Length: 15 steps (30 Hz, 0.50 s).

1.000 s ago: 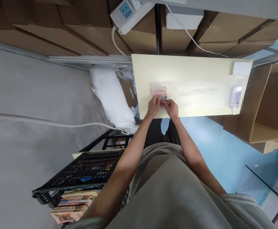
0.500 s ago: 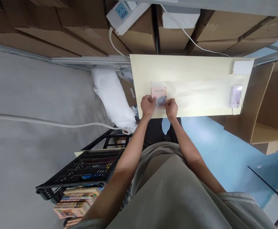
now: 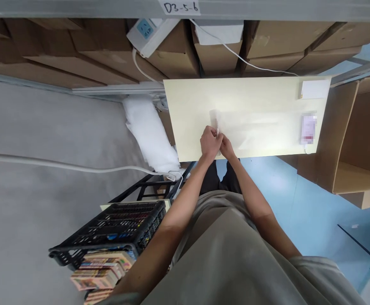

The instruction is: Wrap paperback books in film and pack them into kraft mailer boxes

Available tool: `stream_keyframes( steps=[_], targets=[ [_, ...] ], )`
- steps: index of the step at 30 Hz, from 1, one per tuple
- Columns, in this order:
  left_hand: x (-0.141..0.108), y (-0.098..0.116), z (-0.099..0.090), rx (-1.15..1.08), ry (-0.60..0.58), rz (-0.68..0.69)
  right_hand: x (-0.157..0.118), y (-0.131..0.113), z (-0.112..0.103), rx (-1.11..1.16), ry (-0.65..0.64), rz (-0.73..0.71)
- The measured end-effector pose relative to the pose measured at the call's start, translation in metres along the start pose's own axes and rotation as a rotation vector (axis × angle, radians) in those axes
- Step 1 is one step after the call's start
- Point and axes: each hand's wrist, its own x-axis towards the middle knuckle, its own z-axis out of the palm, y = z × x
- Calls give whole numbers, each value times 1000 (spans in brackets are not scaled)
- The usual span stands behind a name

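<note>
A small book point(image 3: 217, 126) stands on its edge on the pale yellow board point(image 3: 188, 97), so only its thin side shows. My left hand point(image 3: 209, 142) closes on it from the left, fingers curled. From the other side my right hand point(image 3: 227, 147) pinches at its near end, and the two hands meet there. A see-through sheet point(image 3: 251, 127), seemingly plastic film, lies on the board to the right and reaches up to the book. My fingers hide the book's lower part.
A white box point(image 3: 315, 89) and a blurred purple item point(image 3: 308, 129) lie at the board's right end. Behind stand cardboard boxes point(image 3: 274, 40) and a power strip point(image 3: 150, 36). A black crate point(image 3: 109, 228) with books point(image 3: 99, 271) is lower left; an open carton point(image 3: 363, 135) is right.
The book lay flat with its pink cover up and a hand at each side. It has turned up on edge, and my left hand has moved right, close to my right hand.
</note>
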Motion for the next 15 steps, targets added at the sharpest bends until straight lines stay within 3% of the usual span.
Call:
stream_keyframes(
  steps=[2,7,11,15],
  targets=[
    [-1,3,10,3,2,-4,4,3,-16,-5,-7,26],
    [1,7,45,6,-35,-9,1,8,-62,-81,123,42],
    [8,12,74,1,-28,-25,-4,13,-84,-170,128,5],
    [8,4,73,-16,23,18,0,19,-90,-256,133,14]
  ],
)
